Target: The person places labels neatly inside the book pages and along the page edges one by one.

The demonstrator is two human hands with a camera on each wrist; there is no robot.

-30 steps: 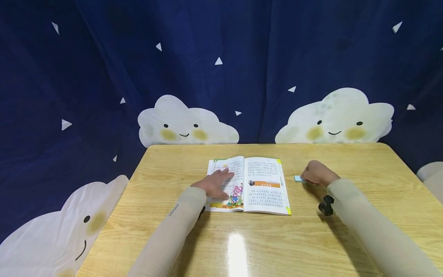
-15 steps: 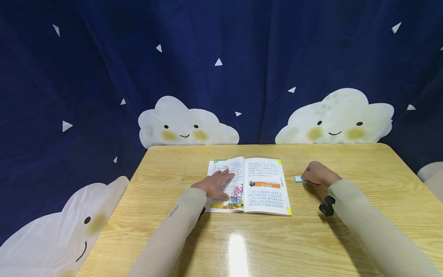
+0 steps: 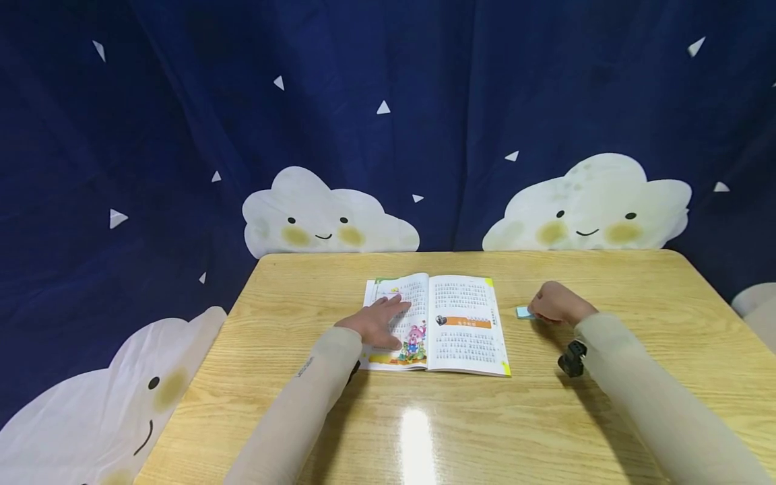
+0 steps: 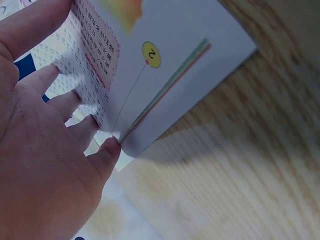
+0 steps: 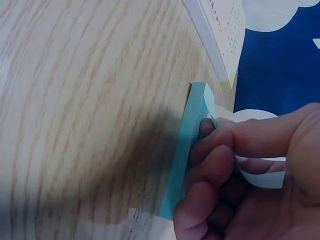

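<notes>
An open book (image 3: 465,303) with printed text and a cartoon picture lies on the table. My left hand (image 3: 377,323) rests on its left page with the fingers spread. The left wrist view has the left fingertips (image 4: 67,102) against the page (image 4: 170,40), and the page corners stand slightly apart. To the right of the book, my right hand (image 3: 559,303) is at a light-blue sticky note pad (image 3: 523,313). Seen from the right wrist, thumb and fingers pinch its top sheet (image 5: 267,180), which curls up off the pad (image 5: 182,145). The hand covers part of the pad.
The light wooden table (image 3: 291,289) reaches back to a dark blue curtain (image 3: 339,135) with white clouds and triangles. A black wrist device (image 3: 572,359) hangs under the right sleeve. Glare marks the table's front middle.
The head view shifts very slightly. Both hands, the book and the pad keep their places.
</notes>
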